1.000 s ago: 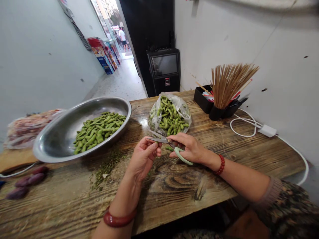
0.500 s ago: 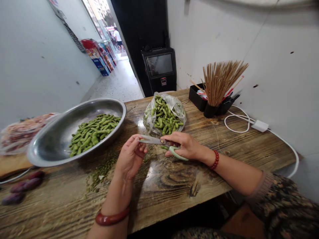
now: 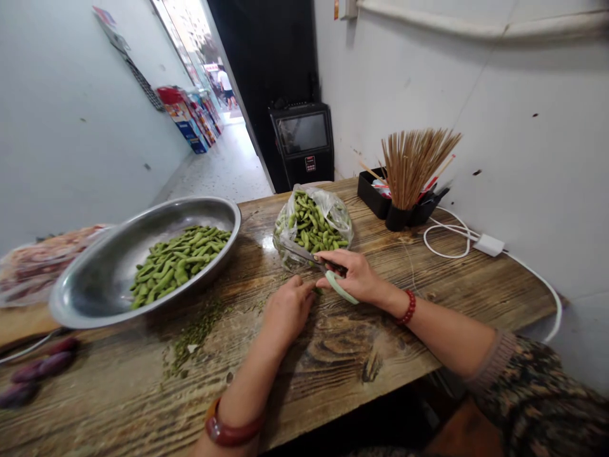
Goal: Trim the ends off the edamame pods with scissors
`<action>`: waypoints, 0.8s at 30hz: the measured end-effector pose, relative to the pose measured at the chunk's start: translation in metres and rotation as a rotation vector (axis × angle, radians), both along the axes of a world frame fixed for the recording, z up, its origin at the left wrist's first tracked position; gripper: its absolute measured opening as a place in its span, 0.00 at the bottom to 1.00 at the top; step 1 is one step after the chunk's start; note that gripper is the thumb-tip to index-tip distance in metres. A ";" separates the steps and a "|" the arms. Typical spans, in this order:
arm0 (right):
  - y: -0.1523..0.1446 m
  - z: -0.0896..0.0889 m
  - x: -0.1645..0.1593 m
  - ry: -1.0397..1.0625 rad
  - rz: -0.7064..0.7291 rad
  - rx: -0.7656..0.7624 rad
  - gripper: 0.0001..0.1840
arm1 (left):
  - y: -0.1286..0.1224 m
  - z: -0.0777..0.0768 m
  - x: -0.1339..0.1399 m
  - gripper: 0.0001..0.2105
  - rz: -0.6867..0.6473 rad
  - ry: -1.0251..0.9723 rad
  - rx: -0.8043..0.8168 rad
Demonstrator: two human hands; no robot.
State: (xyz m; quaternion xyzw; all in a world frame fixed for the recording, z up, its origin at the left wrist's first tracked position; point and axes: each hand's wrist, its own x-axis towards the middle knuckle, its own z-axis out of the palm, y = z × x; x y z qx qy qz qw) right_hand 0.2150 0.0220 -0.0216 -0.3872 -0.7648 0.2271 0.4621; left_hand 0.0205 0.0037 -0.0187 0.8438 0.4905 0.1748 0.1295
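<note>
My right hand (image 3: pixel 359 276) grips a pair of scissors (image 3: pixel 340 289) with pale green handles. Their blades point left, in front of the plastic bag (image 3: pixel 341 217) of green edamame pods (image 3: pixel 311 219). Below the scissors, my left hand (image 3: pixel 288 311) has its fingers closed at a small edamame pod (image 3: pixel 318 291), which is partly hidden between the two hands. To the left, a large steel basin (image 3: pixel 107 273) holds a heap of edamame pods (image 3: pixel 178 263). Small green trimmings (image 3: pixel 197 333) are scattered on the wooden table (image 3: pixel 328 387).
A black holder (image 3: pixel 373 193) with a bundle of thin sticks (image 3: pixel 419 165) stands at the back right, near a white cable (image 3: pixel 447 251). Bagged meat (image 3: pixel 42 266) and purple produce (image 3: pixel 42 368) lie at the far left. A black speaker-like box (image 3: pixel 304 146) stands behind the table.
My left hand has moved right, from the blade tips to beneath the scissors, and turned over. The scissors now angle upward to the left. The view has tilted slightly up.
</note>
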 end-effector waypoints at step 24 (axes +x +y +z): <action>-0.006 0.003 -0.003 -0.086 0.066 -0.046 0.31 | 0.003 0.023 -0.014 0.14 0.318 -1.289 -0.627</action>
